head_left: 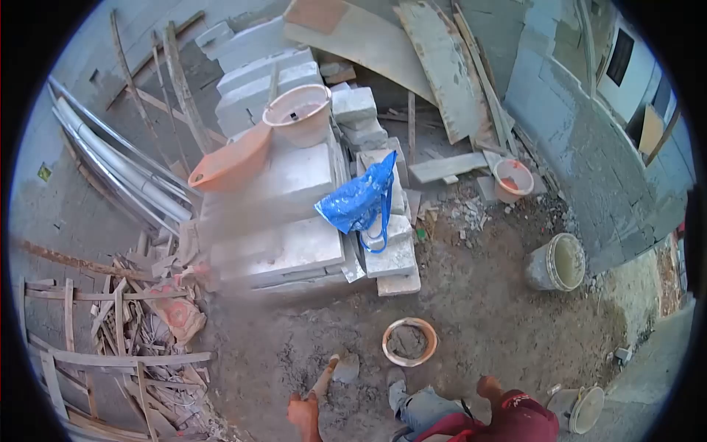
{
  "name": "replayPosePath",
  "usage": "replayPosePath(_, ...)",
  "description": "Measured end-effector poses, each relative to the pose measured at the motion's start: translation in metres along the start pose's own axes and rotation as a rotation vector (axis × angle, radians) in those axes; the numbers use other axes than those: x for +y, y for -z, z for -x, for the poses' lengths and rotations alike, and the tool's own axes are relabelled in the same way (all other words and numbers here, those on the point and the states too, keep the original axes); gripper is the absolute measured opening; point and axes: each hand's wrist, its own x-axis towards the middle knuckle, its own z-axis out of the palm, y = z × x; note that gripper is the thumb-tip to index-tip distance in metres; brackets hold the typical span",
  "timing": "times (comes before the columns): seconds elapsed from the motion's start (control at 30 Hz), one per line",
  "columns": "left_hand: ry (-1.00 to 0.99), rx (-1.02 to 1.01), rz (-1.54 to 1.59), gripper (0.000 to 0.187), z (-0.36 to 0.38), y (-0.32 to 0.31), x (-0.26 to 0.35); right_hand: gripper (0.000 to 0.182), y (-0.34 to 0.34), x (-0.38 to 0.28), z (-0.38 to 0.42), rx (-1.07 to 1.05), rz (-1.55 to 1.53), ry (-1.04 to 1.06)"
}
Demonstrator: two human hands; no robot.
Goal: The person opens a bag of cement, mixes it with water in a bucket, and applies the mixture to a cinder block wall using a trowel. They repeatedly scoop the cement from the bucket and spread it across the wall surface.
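Near the bottom of the view, one hand (303, 414) is closed around the handle of a trowel (345, 366). I take it for the left hand, since it shows on the left side. The trowel blade points up and away from the person and sits low over the dirt ground (479, 317). Just to the right of the blade is a round pan (409, 342) with grey mortar inside, resting on the ground. The right hand is not clear; a bit of skin shows near a red sleeve (519, 416), and I cannot tell if its fingers are clenched or loose. A knee in jeans (423, 405) is between the two arms. Farther back is a stack of grey blocks (294, 221) with a blue bag (361, 200) lying on it, and an orange tub (234, 163) and a pale tub (299, 112) on top. A grey bucket (557, 262) stands to the right, near a block wall (582, 140).
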Motion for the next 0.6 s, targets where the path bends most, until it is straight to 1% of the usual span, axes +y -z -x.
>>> replayPosePath(0.03,-0.036,0.106,-0.070,0.076,-0.007,-0.026,0.014,0.051,0.023,0.037,-0.006,0.021,0.042,-0.027)
replayPosePath(0.07,-0.062,0.203,-0.140,0.077,-0.009,-0.059,0.024,0.053,0.043,0.056,-0.026,-0.037,0.011,0.041)
replayPosePath(0.1,-0.072,0.420,-0.127,0.077,0.027,0.031,0.008,0.056,0.055,-0.059,-0.069,0.010,-0.132,0.312)
replayPosePath(0.17,-0.250,0.651,-0.173,0.081,0.074,-0.026,0.013,0.061,0.124,-0.027,0.008,-0.087,-0.306,0.185)
replayPosePath(0.2,-0.263,0.770,-0.186,0.084,0.096,-0.059,0.006,0.064,0.129,-0.002,0.041,0.082,-0.302,0.203)
replayPosePath(0.23,-0.272,0.921,-0.208,0.088,0.101,-0.085,0.000,0.064,0.138,0.011,0.035,0.047,-0.318,0.157)
replayPosePath(0.27,-0.262,0.908,-0.165,0.090,0.113,-0.106,-0.004,0.059,0.165,0.017,0.059,0.127,-0.345,0.149)
replayPosePath(0.3,-0.227,0.877,-0.125,0.092,0.128,-0.132,-0.004,0.054,0.158,0.049,0.051,0.272,-0.339,0.194)
replayPosePath(0.33,-0.212,0.800,-0.037,0.091,0.142,-0.162,-0.012,0.048,0.171,0.072,0.063,0.287,-0.337,0.178)
replayPosePath(0.37,-0.200,0.745,-0.026,0.088,0.152,-0.198,-0.027,0.045,0.178,0.097,0.073,0.273,-0.390,0.125)
replayPosePath(0.4,-0.198,0.676,0.013,0.088,0.166,-0.236,-0.038,0.041,0.172,0.135,0.070,0.261,-0.427,0.134)
replayPosePath(0.43,-0.197,0.619,0.059,0.089,0.190,-0.272,-0.053,0.038,0.172,0.164,0.086,0.410,-0.345,0.116)
replayPosePath(0.47,-0.147,0.487,0.128,0.089,0.204,-0.304,-0.059,0.034,0.171,0.201,0.084,0.373,-0.348,0.068)
replayPosePath(0.53,-0.098,0.270,0.216,0.086,0.237,-0.347,-0.074,0.028,0.170,0.251,0.095,0.504,-0.289,-0.018)
replayPosePath(0.57,-0.095,0.178,0.237,0.084,0.247,-0.359,-0.076,0.025,0.146,0.300,0.073,0.481,-0.359,-0.092)
replayPosePath(0.6,-0.078,0.180,0.229,0.084,0.251,-0.366,-0.075,0.022,0.119,0.340,0.051,0.452,-0.425,-0.174)
